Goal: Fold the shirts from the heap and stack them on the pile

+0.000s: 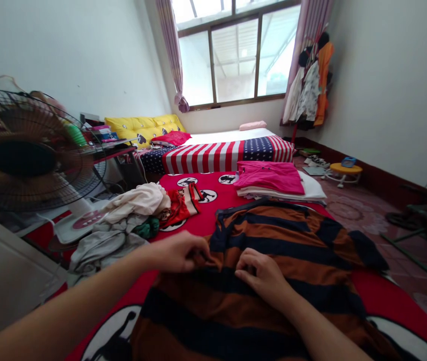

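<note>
A shirt at lower centre has broad brown and navy stripes. The bedspread under it is red, with white circles holding black silhouettes. Above, a bedcover shows red-and-white stripes and white stars on navy.

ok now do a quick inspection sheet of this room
surface: red bedspread with white circles and black figures
things: orange-brown and navy striped shirt spread over the bedspread; pink garment folded on a stack of pale clothes
clutter: heap of crumpled pale clothes beside a red printed garment
grippers: left hand, fingers pinch the shirt; right hand, fingers curled on it, grip unclear
cables: thin cords under the desk, ends hidden
surroundings: electric fan, second bed with a stars-and-stripes cover, hanging clothes, window
</note>
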A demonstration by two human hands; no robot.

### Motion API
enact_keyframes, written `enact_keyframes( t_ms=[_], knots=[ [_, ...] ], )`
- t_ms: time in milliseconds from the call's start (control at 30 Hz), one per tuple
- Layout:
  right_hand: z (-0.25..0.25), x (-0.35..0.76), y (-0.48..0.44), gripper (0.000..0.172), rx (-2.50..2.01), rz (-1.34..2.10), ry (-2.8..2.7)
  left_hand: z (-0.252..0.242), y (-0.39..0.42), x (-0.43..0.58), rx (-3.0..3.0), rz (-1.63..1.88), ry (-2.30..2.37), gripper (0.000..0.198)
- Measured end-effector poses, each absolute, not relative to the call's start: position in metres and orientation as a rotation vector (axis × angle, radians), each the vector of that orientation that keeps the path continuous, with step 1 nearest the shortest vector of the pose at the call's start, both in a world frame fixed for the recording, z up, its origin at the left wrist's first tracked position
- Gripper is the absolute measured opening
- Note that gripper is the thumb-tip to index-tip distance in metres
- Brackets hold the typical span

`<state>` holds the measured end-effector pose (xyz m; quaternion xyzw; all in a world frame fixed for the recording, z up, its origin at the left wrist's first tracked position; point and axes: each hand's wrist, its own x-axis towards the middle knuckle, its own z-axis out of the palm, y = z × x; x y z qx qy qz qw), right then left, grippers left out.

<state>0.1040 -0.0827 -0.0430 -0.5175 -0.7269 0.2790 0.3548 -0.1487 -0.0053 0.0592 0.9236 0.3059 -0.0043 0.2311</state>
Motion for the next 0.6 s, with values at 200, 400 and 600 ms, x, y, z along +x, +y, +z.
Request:
enact_keyframes(
  t_ms=[200, 400, 600],
  knots=[
    [-0.043, 0.105, -0.082, 0.005, -1.342, 0.721, -1.87, 0.086, 0.105, -0.207, 2.407, 0.794, 2.359, 0.028],
    [-0.042, 0.103, -0.084, 0.005, -1.359, 0.73, -1.853, 0.047, 0.115, -0.157, 2.49, 0.769, 2.147, 0.025],
    [-0.041, 0.103, -0.082, 0.006, -1.381, 0.746, -1.819, 0.01, 0.144, -0.09, 2.377, 0.758, 1.91, 0.025]
  ],
)
